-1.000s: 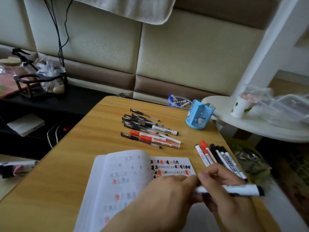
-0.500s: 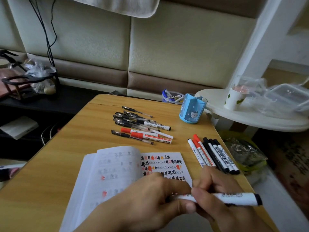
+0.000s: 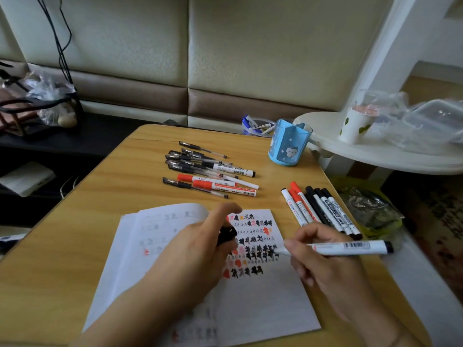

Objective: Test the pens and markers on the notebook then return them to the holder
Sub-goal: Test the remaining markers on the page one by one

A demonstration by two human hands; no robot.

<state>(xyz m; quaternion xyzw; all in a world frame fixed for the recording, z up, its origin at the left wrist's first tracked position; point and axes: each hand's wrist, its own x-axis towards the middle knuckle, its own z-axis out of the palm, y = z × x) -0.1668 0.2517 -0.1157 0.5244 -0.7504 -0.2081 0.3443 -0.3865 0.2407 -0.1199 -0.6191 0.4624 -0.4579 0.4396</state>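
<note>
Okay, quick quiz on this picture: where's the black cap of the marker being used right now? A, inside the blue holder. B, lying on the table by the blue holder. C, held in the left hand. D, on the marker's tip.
C: the left hand grips the black cap over the notebook, while the right hand holds the uncapped marker with its bare tip on the page.
</note>
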